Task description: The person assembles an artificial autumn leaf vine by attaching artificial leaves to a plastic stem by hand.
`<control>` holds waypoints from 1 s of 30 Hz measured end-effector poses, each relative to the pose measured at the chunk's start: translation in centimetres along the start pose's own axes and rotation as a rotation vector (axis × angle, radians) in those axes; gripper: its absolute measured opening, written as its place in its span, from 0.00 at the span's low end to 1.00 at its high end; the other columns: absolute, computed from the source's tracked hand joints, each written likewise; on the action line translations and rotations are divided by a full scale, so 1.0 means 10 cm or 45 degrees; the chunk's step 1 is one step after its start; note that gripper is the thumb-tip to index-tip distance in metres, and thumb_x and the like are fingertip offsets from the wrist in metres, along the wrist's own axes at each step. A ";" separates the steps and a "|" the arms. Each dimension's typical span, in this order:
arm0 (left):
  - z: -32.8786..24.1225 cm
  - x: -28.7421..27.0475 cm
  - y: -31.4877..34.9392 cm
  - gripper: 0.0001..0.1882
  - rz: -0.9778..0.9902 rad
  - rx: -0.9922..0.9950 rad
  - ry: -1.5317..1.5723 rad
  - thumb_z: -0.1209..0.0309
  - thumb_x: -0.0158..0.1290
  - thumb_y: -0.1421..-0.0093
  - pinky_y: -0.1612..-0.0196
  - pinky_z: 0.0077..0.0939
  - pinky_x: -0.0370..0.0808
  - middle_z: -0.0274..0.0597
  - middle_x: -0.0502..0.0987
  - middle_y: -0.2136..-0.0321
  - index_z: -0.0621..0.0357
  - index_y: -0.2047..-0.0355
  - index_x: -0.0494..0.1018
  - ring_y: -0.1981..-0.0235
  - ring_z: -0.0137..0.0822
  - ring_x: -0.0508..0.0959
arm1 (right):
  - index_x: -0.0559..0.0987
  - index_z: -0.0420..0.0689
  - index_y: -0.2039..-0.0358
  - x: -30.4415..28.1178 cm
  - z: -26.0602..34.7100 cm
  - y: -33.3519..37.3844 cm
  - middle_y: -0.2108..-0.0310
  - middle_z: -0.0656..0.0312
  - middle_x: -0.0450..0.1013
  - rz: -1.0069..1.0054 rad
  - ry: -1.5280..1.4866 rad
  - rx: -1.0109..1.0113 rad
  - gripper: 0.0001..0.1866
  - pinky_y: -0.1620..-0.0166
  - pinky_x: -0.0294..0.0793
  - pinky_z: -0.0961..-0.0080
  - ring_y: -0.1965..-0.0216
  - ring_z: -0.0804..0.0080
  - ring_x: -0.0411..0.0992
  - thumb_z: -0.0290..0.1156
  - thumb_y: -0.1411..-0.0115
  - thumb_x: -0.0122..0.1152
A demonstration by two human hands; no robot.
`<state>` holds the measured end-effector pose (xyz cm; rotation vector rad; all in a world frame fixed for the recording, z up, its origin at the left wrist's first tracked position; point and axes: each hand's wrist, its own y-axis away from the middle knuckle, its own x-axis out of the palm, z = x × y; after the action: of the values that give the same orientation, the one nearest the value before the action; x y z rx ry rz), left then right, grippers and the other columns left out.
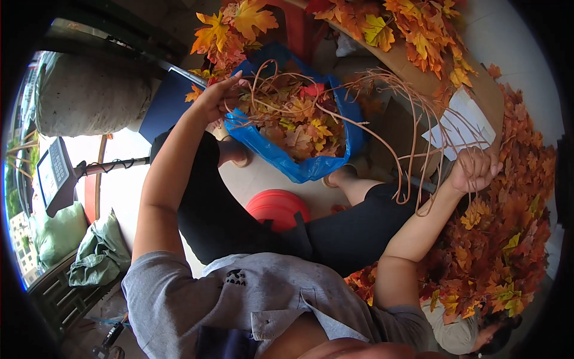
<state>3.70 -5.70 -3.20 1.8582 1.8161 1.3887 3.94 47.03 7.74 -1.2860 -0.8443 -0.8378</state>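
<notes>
A tangle of long, thin brown vine stems (402,84) stretches between my two hands, looping in the air. My left hand (216,100) pinches one end of the stems at the left rim of a blue plastic bag (305,172). Orange, yellow and brown artificial maple leaves (299,140) fill that bag. Out to the right, my right hand (475,169) is closed around the other end, where several stems hang from the fist. A white sheet of paper (463,122) lies on cardboard just beyond this hand.
Heaped maple leaves (508,197) cover the right side, and more leaf clusters (418,36) lie on a cardboard box (397,60) at the back. A red stool (278,206) is between my legs. A scale display (54,170) stands left. Another person (454,329) is at lower right.
</notes>
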 end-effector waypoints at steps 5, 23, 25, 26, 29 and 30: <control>0.07 -0.41 1.06 0.16 -0.415 0.428 0.004 0.61 0.45 0.36 0.91 0.11 0.46 0.24 0.64 0.85 0.62 0.57 0.69 0.91 0.17 0.50 | 0.64 0.45 0.84 -0.12 0.72 0.30 0.91 0.70 0.52 -0.154 -0.207 -0.331 0.13 0.88 0.42 0.84 0.92 0.84 0.45 0.27 0.42 0.47; 0.17 0.03 2.02 0.23 0.367 0.682 -0.061 0.57 0.37 0.33 0.89 0.11 0.48 0.26 0.55 0.85 0.67 0.51 0.66 0.89 0.18 0.51 | 0.70 0.43 0.84 0.11 0.16 0.62 0.92 0.71 0.53 0.075 0.844 0.075 0.13 0.82 0.47 0.85 0.89 0.84 0.50 0.33 0.45 0.54; 0.20 0.38 1.91 0.21 0.213 0.733 -0.311 0.59 0.38 0.33 0.86 0.09 0.49 0.25 0.57 0.84 0.65 0.52 0.68 0.88 0.16 0.53 | 0.72 0.41 0.84 -0.02 0.18 0.76 0.91 0.72 0.57 -0.308 1.425 0.280 0.13 0.81 0.46 0.86 0.88 0.87 0.51 0.32 0.45 0.55; 0.21 0.45 1.81 0.18 0.203 0.749 -0.341 0.64 0.41 0.34 0.85 0.09 0.49 0.25 0.61 0.82 0.63 0.50 0.66 0.87 0.15 0.53 | 0.74 0.39 0.84 -0.12 0.16 0.76 0.90 0.72 0.59 -0.512 1.790 0.379 0.13 0.81 0.46 0.86 0.87 0.88 0.52 0.32 0.45 0.56; 0.21 0.72 1.59 0.20 0.363 0.661 -0.429 0.70 0.46 0.36 0.83 0.08 0.50 0.28 0.67 0.74 0.56 0.45 0.60 0.85 0.14 0.54 | 0.77 0.36 0.81 -0.37 0.01 0.75 0.89 0.72 0.62 -0.506 2.358 0.406 0.12 0.80 0.51 0.84 0.86 0.88 0.54 0.30 0.45 0.58; 0.21 0.82 1.54 0.21 0.365 0.686 -0.524 0.71 0.48 0.37 0.82 0.08 0.52 0.31 0.70 0.69 0.55 0.44 0.59 0.84 0.14 0.56 | 0.77 0.36 0.81 -0.46 -0.02 0.75 0.89 0.72 0.62 -0.387 2.521 0.256 0.11 0.80 0.54 0.84 0.86 0.87 0.54 0.29 0.45 0.58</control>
<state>14.05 -1.21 10.22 2.5138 1.8685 0.5186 8.55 47.74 0.29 0.2382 0.5252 -1.6250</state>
